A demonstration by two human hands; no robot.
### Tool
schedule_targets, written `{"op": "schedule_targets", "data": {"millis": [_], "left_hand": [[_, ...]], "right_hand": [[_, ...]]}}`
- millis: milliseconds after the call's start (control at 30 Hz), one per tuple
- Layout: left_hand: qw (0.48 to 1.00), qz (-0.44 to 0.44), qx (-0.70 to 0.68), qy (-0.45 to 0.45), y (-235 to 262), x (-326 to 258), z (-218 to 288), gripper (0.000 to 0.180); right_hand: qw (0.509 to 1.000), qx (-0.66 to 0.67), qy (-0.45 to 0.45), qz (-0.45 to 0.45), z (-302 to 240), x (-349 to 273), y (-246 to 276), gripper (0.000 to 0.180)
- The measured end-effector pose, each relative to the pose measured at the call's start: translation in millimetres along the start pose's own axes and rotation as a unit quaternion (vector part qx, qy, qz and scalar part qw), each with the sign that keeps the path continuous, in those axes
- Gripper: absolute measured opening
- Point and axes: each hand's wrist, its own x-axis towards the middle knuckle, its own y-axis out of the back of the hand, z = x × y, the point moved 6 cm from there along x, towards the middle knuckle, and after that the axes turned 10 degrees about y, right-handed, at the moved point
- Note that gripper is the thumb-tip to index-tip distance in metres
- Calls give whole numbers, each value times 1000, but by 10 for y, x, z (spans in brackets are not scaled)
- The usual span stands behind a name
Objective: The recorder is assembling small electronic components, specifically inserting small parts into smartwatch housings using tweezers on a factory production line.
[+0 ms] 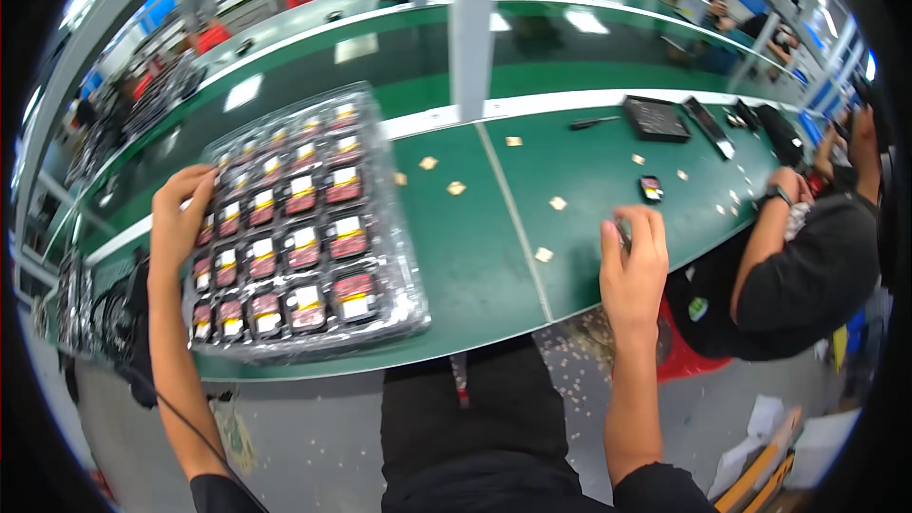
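Note:
A clear plastic blister tray (404,275) lies on the left of the green bench, filled with rows of small black packages (300,194) that carry white, yellow and red labels. At the tray's left edge is my left hand (183,204), its fingers curled against the rim. My right hand (635,266) hovers over the bench's near edge, right of the middle. Its thumb and fingers close around a small dark object, mostly hidden. Just beyond that hand sits a single labelled black piece (651,188), apart from the tray.
Small pale paper squares (558,203) are scattered over the bench. A black box (655,120), a dark screwdriver-like tool (594,122) and a long black holder (710,127) lie farther back. A grey post (470,28) rises behind. A co-worker (807,266) sits at right on a red stool (679,351).

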Motion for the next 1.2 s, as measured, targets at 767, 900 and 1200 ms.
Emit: {"op": "schedule_targets", "data": {"millis": [767,900,1200], "left_hand": [[918,-139,-280,-243,-723,-2110,2120,10],[802,-246,-533,113,-1362,-2504,1777,20],[290,-445,-792,301,-1880,-2872,1701,57]], "right_hand": [[982,64,107,-140,-127,-230,-391,30],[900,318,33,-296,-609,-399,-373,46],[780,423,184,-423,-1086,-716,-415,65]]}}
